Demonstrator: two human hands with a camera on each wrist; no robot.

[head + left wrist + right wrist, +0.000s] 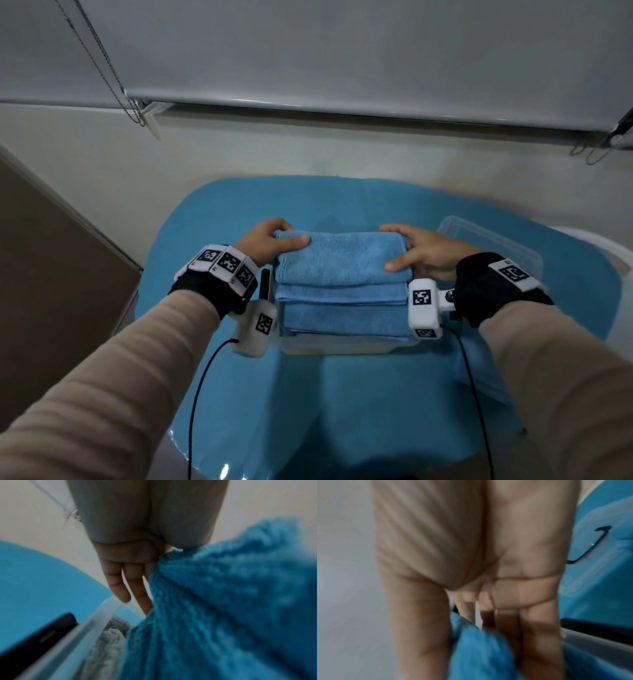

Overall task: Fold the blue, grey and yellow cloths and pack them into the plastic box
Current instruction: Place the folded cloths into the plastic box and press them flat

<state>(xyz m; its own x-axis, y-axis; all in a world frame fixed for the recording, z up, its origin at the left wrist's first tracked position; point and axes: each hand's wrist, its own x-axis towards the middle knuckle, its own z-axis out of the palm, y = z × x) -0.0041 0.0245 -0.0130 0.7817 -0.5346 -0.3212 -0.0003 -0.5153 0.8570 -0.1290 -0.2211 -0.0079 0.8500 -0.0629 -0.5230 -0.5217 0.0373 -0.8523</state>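
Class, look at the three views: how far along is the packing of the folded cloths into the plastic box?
Done: a grey cloth already lies in the plastic box, and the blue cloth is folded. In hand: the left hand and right hand grip the blue cloth's ends above the box. Left: lowering it in. The yellow cloth cannot be made out clearly. A clear lid lies beside the box.

Probably an office or plain indoor room: a grey roller blind [342, 51] with a bead chain [102, 68] hangs over a pale sill, behind a small blue table [342, 394] (glossy-edged).
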